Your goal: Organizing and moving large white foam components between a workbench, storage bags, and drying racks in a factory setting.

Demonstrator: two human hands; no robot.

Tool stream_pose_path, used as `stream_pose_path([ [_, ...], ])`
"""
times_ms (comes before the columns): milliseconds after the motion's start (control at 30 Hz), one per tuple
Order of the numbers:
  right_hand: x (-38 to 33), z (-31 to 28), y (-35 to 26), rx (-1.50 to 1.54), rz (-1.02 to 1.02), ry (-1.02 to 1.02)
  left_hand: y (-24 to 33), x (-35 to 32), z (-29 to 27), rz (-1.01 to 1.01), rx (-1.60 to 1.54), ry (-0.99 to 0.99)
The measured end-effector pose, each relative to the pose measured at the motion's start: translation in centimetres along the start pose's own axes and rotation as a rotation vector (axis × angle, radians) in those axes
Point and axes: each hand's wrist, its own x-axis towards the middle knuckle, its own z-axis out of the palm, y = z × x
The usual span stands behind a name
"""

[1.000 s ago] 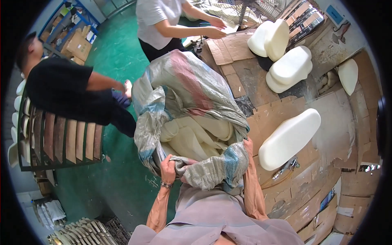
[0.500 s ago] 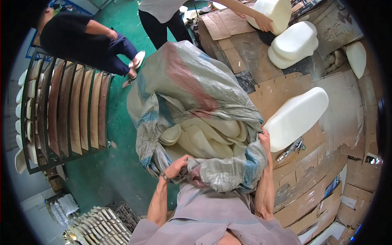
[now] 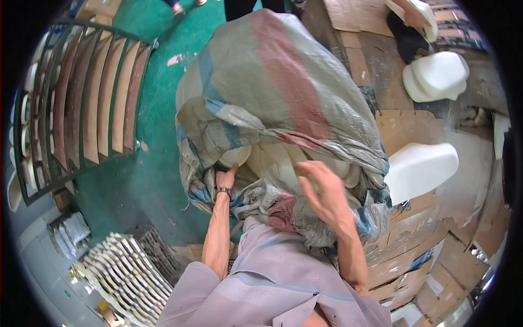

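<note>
A large grey-green woven sack [image 3: 239, 65] with red and blue stripes stands in front of me, its mouth facing me. Several cream foam pads [image 3: 269, 163] lie inside, overlapping one another. My left hand [image 3: 225, 177] is inside the left rim, a finger stretched to a rounded cream pad [image 3: 237, 157]; its other fingers are partly hidden. Over the right half of the mouth my right hand [image 3: 324, 191] is open, fingers spread, holding nothing. The sack's near rim sags in folds against my shirt.
At right, a cardboard-covered table [image 3: 406, 131] carries a long white foam pad [image 3: 422, 170] and a stacked white pair [image 3: 436, 76]. A rack of curved boards [image 3: 103, 103] stands left on the green floor. Stacked pale pieces [image 3: 125, 272] are at lower left. Another person's hand [image 3: 414, 16] shows top right.
Both my hands have let go of the sack's rim and moved over or into its mouth. The view has shifted; the people at the top are now mostly out of frame.
</note>
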Motion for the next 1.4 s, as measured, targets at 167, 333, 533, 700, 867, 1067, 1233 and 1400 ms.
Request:
stream_pose_path([
  [167, 3.0, 10.1, 6.8, -0.243, 0.138, -0.344, -0.8, 6.4, 1.7, 0.536, -0.416, 0.359],
  [333, 1.1, 11.8, 9.7, -0.237, 0.192, -0.461, -0.8, 10.4, 1.3, 0.643, 0.038, 0.351],
  [533, -1.0, 7.9, 12.6, -0.266, 0.371, -0.326, 2.4, 10.4, 3.9, 0.746, -0.114, 0.415],
  [700, -1.3, 8.5, 10.4, -0.237, 0.232, -0.277, -6.6, 24.9, -11.0, 0.551, 0.657, 0.307],
  [867, -4.1, 8.3, 17.7, -0.38, 0.297, -0.333, 6.4, 19.1, 0.1, 1.325, 0.562, -0.101],
  [1067, -5.9, 8.1, 16.8, -0.258, 0.203, -0.222, 6.5, 14.5, 0.2, 1.466, 0.15, -0.485],
  [1233, -7.9, 9.0, 17.5, -0.084, 0.297, -0.142, 9.7, 15.7, -1.5, 1.327, -0.24, -0.717],
  [1400, -8.9, 9.2, 18.2, -0.027, 0.352, -0.107, 6.9, 16.8, -4.4, 1.096, -0.696, -0.913],
])
